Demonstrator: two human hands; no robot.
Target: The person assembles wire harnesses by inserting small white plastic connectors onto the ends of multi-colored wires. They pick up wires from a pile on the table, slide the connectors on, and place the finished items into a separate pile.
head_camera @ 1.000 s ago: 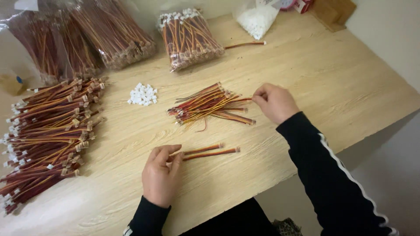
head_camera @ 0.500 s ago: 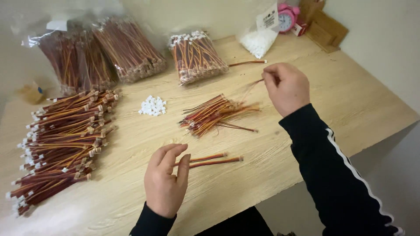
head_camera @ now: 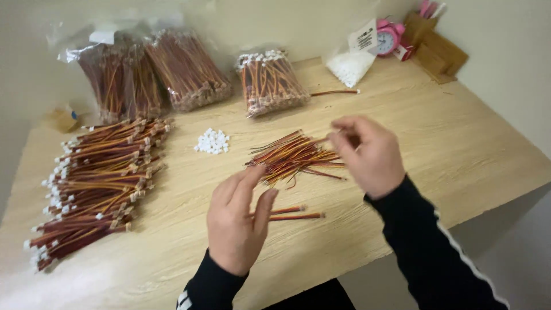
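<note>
right hand (head_camera: 370, 154): grip pinched on one thin wire (head_camera: 322, 138), held above the loose wire pile (head_camera: 293, 157); motion blur hides the fingertips. left hand (head_camera: 238, 221): grip released, fingers straight, resting on the counter (head_camera: 459, 143), covering the near ends of two separate wires (head_camera: 295, 213). loose wire pile: one, mid-counter, between both hands. bundled wires (head_camera: 94, 183): one large stack, far left, too many to count. clear bags of wires (head_camera: 186, 72): three, at the back edge. white connectors (head_camera: 212, 140): one small heap, count unclear. bag of white parts (head_camera: 350, 64): one. pink alarm clock (head_camera: 387, 38): one, far corner.
</note>
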